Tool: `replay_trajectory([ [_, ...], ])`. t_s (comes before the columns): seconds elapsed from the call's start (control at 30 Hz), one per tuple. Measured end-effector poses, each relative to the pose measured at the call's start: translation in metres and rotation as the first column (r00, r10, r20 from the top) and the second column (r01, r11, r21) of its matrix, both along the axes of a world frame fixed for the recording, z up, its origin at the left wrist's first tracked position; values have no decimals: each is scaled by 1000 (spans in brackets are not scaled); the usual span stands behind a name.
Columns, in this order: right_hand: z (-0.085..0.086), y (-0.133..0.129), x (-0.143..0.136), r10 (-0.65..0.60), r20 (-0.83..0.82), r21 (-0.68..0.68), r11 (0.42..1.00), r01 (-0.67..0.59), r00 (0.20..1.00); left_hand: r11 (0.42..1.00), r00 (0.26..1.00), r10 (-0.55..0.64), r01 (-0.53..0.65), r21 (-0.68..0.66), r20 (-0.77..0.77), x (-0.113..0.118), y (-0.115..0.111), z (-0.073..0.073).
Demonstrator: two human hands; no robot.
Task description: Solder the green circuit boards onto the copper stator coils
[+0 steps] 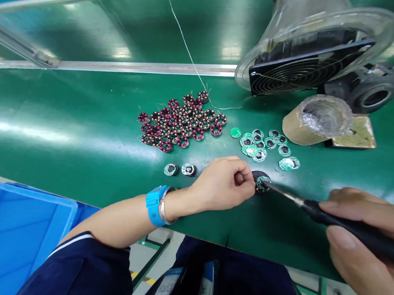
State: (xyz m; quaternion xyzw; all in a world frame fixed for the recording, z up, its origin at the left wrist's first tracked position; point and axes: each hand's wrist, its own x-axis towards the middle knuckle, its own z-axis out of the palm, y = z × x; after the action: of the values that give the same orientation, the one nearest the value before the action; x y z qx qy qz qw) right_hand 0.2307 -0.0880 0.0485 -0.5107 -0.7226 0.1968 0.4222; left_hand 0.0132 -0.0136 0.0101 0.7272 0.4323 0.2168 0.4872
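Note:
My right hand grips a soldering iron by its black handle. The iron's tip meets a small round green circuit board, which sits in a dark round holder or base. At the left side of that board, my left hand has its fingers curled in a pinch; what lies between the fingertips is hidden. Two stators topped with boards stand to the left of my left hand. Loose round circuit boards lie in a group just beyond the work.
Several copper-wound stators cluster mid-table, with a thin solder wire hanging down to them. A fan in a clear hood, a cardboard tube cup and a sponge tray stand at right. A blue bin is at left.

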Motion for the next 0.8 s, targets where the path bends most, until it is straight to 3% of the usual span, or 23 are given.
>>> replay_trajectory([
  [0.13,4,2,0,-5,-12,32,999,5,1000,1000,1000,-2,2,5,1,0,0,1],
  [0.3,-19,5,-2,-123,128,99,989,111,984,1000,1000,5,-5,-11,-2,1,1,2],
  [0.37,-28,11,-5,-83,249,170,985,40,965,1000,1000,4,-4,-14,-7,1,1,2],
  [0.47,-35,21,-14,58,363,167,978,-126,930,1000,1000,-2,2,-20,1,0,1,2],
  [0.63,-36,25,-21,94,302,160,976,-148,949,997,997,5,2,-81,80,-3,-1,1],
  [0.8,-33,19,-10,8,272,38,999,-19,962,999,983,-23,27,-21,184,-4,-3,-2],
])
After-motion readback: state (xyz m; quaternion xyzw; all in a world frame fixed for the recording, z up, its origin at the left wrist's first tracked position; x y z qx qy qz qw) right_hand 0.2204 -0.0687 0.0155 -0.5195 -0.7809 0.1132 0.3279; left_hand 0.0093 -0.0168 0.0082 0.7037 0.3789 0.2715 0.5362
